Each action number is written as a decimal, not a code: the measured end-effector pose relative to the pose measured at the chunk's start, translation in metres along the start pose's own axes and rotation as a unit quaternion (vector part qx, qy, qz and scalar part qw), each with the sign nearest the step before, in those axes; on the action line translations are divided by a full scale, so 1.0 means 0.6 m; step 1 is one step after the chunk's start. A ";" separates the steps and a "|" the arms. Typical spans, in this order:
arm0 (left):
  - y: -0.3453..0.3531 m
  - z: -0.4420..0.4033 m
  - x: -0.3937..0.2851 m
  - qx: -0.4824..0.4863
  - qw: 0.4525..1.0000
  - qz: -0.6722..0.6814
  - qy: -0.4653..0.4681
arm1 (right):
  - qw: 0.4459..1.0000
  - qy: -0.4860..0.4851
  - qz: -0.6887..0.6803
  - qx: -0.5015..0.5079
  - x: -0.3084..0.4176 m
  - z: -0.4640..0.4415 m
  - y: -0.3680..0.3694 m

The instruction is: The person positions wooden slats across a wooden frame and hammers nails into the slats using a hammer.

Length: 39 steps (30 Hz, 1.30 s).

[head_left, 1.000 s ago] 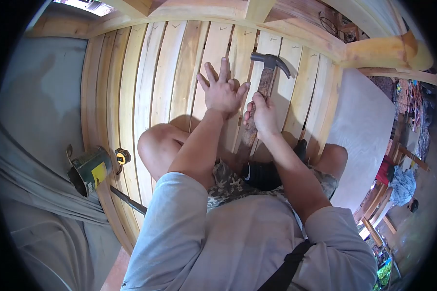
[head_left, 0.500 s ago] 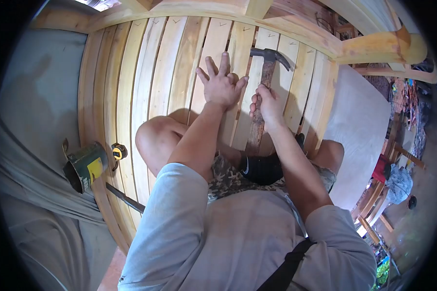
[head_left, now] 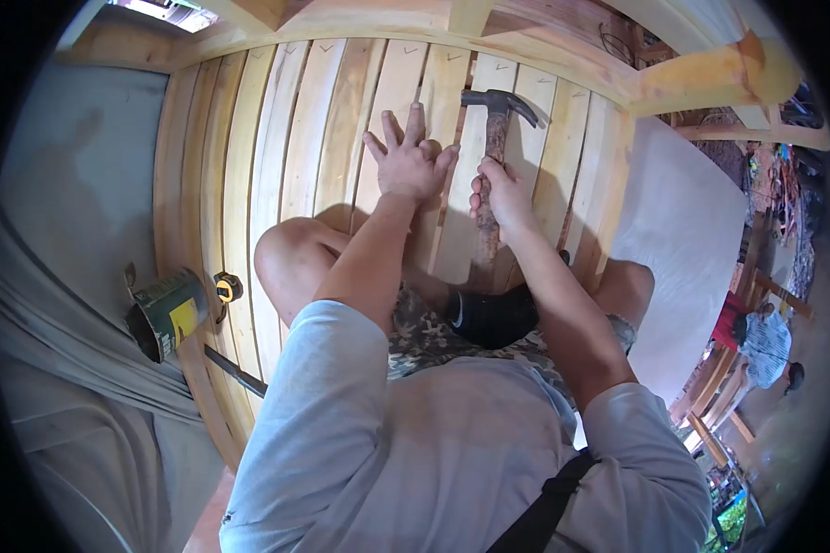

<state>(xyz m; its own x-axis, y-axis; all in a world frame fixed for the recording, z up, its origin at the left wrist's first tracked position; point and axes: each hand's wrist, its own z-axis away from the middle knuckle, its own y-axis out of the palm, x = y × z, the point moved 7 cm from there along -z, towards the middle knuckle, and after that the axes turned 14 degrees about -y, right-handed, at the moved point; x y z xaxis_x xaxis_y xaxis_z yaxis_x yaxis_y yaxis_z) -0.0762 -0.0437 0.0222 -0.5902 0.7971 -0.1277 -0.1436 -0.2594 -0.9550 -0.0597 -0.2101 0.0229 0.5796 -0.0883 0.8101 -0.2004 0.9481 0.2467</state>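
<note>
Spread-fingered, my left hand (head_left: pixel 408 166) rests on the pale wooden slats (head_left: pixel 346 129), holding nothing that I can see. To its right, my right hand (head_left: pixel 504 198) is closed around the wooden handle of a claw hammer (head_left: pixel 495 136). The dark metal head is at the top, its claw pointing right and its striking face left, over the slats. The handle's lower end reaches down between my crossed legs. Small pencil check marks show near the far ends of several slats.
A yellow and black tape measure (head_left: pixel 228 288) lies on the left slats, beside a green can (head_left: pixel 168 315) and a dark flat bar (head_left: pixel 235 371). A wooden rail (head_left: pixel 378 20) crosses the far edge. At the far right a person (head_left: pixel 764 346) is among timber pieces.
The view has shifted slightly. My right hand and the hammer have moved a little left, closer to my left hand, which keeps its spread pose. The person at the far right has shifted slightly.
</note>
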 end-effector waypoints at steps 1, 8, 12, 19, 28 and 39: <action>0.000 0.000 0.000 -0.011 1.000 0.001 0.002 | 1.000 -0.009 0.014 -0.004 0.013 0.006 -0.011; 0.059 0.006 -0.022 -0.091 0.995 0.024 -0.026 | 0.994 -0.044 -0.093 -0.036 0.009 0.046 -0.116; 0.008 0.071 -0.102 0.043 0.999 -0.016 -0.001 | 0.996 -0.001 -0.081 -0.029 0.022 0.047 -0.132; 0.007 0.069 -0.100 0.062 0.998 0.017 0.017 | 0.995 -0.043 0.064 -0.055 0.020 0.031 -0.090; 0.008 0.066 -0.097 0.069 0.997 0.028 0.028 | 0.997 -0.017 0.070 -0.036 0.054 0.010 -0.111; 0.019 0.063 -0.102 0.093 0.995 0.021 0.030 | 0.995 -0.040 0.040 -0.079 0.044 -0.010 -0.109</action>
<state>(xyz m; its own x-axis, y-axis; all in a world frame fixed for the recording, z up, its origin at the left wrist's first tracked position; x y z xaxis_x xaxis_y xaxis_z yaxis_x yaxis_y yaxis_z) -0.0717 -0.1160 0.0295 -0.5506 0.8136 -0.1868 -0.2680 -0.3842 -0.8835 -0.0269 -0.2728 0.0248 0.5011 -0.0286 0.8649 -0.1137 0.9886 0.0985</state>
